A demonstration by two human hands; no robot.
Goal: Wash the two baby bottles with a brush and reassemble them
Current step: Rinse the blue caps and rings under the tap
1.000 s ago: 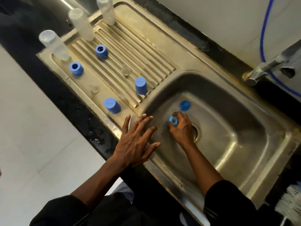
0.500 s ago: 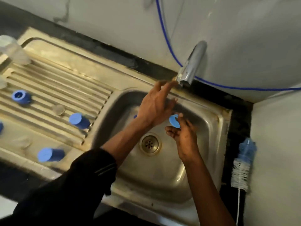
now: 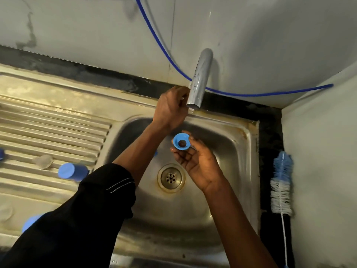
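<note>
Blue plastic ring [image 3: 181, 142]: my right hand [image 3: 199, 163] is pinching it; my left hand [image 3: 170, 111] is sitting curled at the grey metal tap [image 3: 200, 80], grip unclear.

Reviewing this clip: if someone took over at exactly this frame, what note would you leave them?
Left hand: up against the tap spout; whether it grips is unclear. No water visibly running.
Right hand: pinches a blue ring over the sink.
Things: the brush lies untouched right of the sink. A blue cap lies on the drainboard. The bottles are out of view.
Done: parts are loose, so disassembly seems finished.
Left: rinse and brush the ring, wash the rest, reassemble.
</note>
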